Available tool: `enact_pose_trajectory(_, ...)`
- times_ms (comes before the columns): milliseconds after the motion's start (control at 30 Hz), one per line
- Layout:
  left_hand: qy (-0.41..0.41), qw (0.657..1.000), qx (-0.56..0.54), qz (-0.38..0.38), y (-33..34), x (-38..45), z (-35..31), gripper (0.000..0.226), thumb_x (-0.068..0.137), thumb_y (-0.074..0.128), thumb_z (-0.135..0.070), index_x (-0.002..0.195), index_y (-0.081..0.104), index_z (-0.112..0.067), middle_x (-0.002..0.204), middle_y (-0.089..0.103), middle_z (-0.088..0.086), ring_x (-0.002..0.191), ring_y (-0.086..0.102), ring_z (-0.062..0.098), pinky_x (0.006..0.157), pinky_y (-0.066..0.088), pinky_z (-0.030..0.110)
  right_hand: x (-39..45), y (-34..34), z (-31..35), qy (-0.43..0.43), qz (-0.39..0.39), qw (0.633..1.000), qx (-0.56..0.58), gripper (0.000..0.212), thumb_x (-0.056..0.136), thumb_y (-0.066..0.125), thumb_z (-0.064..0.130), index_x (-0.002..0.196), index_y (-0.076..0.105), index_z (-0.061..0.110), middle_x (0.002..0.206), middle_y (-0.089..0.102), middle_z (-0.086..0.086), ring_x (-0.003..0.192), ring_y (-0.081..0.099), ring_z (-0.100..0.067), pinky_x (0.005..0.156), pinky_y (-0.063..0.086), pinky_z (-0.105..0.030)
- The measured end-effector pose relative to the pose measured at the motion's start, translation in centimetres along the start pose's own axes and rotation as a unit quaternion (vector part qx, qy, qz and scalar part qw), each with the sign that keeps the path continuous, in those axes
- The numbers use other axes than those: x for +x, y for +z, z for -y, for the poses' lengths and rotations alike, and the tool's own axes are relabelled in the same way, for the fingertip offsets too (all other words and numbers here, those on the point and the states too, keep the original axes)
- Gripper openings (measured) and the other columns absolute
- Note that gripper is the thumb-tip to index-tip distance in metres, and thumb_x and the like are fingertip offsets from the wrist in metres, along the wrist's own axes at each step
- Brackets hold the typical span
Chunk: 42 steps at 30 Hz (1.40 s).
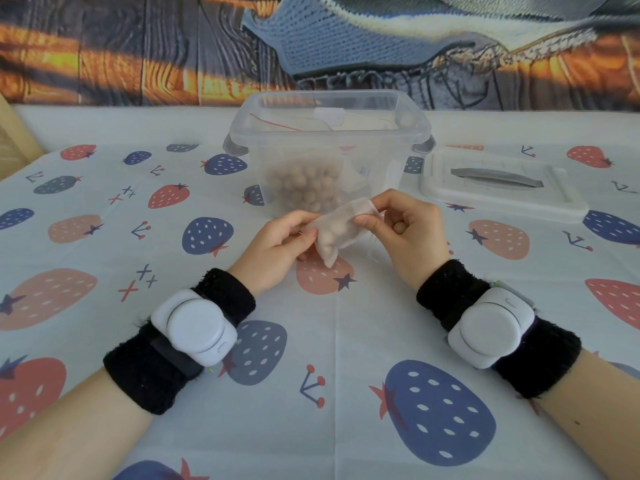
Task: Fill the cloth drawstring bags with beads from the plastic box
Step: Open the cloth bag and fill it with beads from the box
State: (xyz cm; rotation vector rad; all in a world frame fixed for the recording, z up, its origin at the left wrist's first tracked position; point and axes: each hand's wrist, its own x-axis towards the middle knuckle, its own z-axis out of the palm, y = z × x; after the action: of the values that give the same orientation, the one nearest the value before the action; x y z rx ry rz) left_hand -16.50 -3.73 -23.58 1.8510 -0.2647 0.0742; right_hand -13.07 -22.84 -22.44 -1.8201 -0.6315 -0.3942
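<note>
Head view: we hold small cloth bag [337, 233] between both hands, just above tablecloth [311, 341], in front of plastic box [329, 143]. Left hand [277, 251] pinches bag's lower left corner; right hand [405, 230] pinches upper right end, a bead [399, 227] curled in its fingers. Bag's long axis runs lower-left to upper-right; which end is mouth, we cannot tell. Beads [304, 185] lie straight ahead in box, just beyond hands, about equally near both. Lid [498, 185] lies right of box.
</note>
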Motion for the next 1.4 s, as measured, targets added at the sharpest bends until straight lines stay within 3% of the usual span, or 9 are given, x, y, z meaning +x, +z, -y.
enact_pose_trajectory(200,-0.028,0.999,-0.030,0.000,0.24,-0.22,-0.63,0.028,0.079,0.061,-0.028,0.107,0.062,-0.020,0.093,0.064,-0.002,0.073,0.061,0.003,0.065,0.047,0.017,-0.07,0.08,0.06,0.017,0.008,0.999,0.030,0.011,0.082,0.069,0.006,0.074,0.063,0.013,0.058,0.055,0.010,0.045,0.029,-0.005,0.047,0.026,-0.010)
enact_pose_trajectory(400,-0.012,1.000,0.015,0.003,0.54,-0.57,-0.54,0.038,0.073,0.078,-0.015,0.108,0.063,-0.014,0.096,0.067,0.001,0.076,0.063,0.007,0.072,0.051,0.025,-0.10,0.13,0.33,0.032,0.031,0.997,0.063,0.012,0.083,0.067,0.005,0.074,0.064,0.013,0.062,0.067,-0.004,0.051,0.043,-0.008,0.050,0.035,-0.015)
enact_pose_trajectory(500,-0.019,1.000,0.017,-0.014,0.52,-0.57,-0.44,0.036,0.078,0.075,-0.011,0.112,0.063,-0.009,0.098,0.069,0.003,0.084,0.065,0.009,0.079,0.052,0.025,0.08,-0.05,0.51,0.055,0.041,0.993,0.098,0.012,0.084,0.064,-0.001,0.076,0.062,0.008,0.053,0.064,0.014,0.046,0.051,0.003,0.050,0.035,-0.006)
enact_pose_trajectory(667,-0.014,1.000,-0.002,-0.021,0.35,-0.51,-0.53,0.029,0.081,0.068,-0.003,0.107,0.064,-0.014,0.094,0.069,0.003,0.082,0.066,0.005,0.078,0.051,0.016,0.22,-0.01,0.09,0.078,0.073,0.990,0.098,0.027,0.089,0.057,0.001,0.075,0.043,0.018,0.040,0.039,0.010,0.040,0.023,-0.006,0.043,0.025,-0.012)
enact_pose_trajectory(900,-0.011,0.999,-0.016,-0.026,0.35,-0.44,-0.53,0.019,0.087,0.062,-0.008,0.104,0.065,-0.017,0.092,0.071,0.004,0.081,0.066,0.008,0.077,0.053,0.020,0.24,-0.12,0.39,0.080,0.051,0.989,0.110,0.038,0.069,0.079,0.003,0.082,0.048,0.021,0.075,0.060,0.004,0.046,0.029,-0.014,0.043,0.030,-0.016)
enact_pose_trajectory(1033,-0.009,1.000,-0.016,-0.013,0.39,-0.45,-0.65,0.019,0.088,0.060,-0.005,0.101,0.066,-0.018,0.092,0.070,0.004,0.082,0.066,0.009,0.078,0.053,0.021,0.15,-0.01,0.35,0.081,0.080,0.990,0.084,0.046,0.064,0.082,0.002,0.083,0.045,0.022,0.068,0.059,0.007,0.042,0.025,-0.008,0.042,0.027,-0.016)
enact_pose_trajectory(1167,-0.006,1.000,-0.012,0.001,0.42,-0.52,-0.83,0.021,0.087,0.061,-0.004,0.099,0.066,-0.021,0.094,0.071,0.004,0.086,0.067,0.010,0.081,0.052,0.023,0.16,-0.12,0.43,0.103,0.070,0.987,0.104,0.043,0.064,0.080,-0.002,0.079,0.047,0.019,0.061,0.059,-0.009,0.040,0.026,-0.006,0.043,0.027,-0.013)
enact_pose_trajectory(1267,-0.003,1.000,-0.015,0.013,0.51,-0.57,-0.94,0.019,0.085,0.063,-0.007,0.099,0.066,-0.019,0.094,0.070,0.003,0.085,0.066,0.007,0.079,0.051,0.018,0.36,-0.27,0.52,0.123,0.068,0.981,0.133,0.038,0.067,0.078,-0.004,0.073,0.047,0.016,0.048,0.054,0.007,0.040,0.029,-0.004,0.043,0.029,-0.011)
enact_pose_trajectory(1400,-0.007,0.999,-0.024,0.022,0.59,-0.58,-0.96,0.023,0.078,0.063,-0.022,0.101,0.066,-0.018,0.100,0.070,0.007,0.092,0.065,0.012,0.085,0.050,0.025,0.71,-0.48,0.61,0.148,0.082,0.967,0.193,0.041,0.074,0.068,-0.011,0.073,0.036,0.014,0.050,0.056,0.003,0.035,0.032,-0.001,0.038,0.030,-0.011)
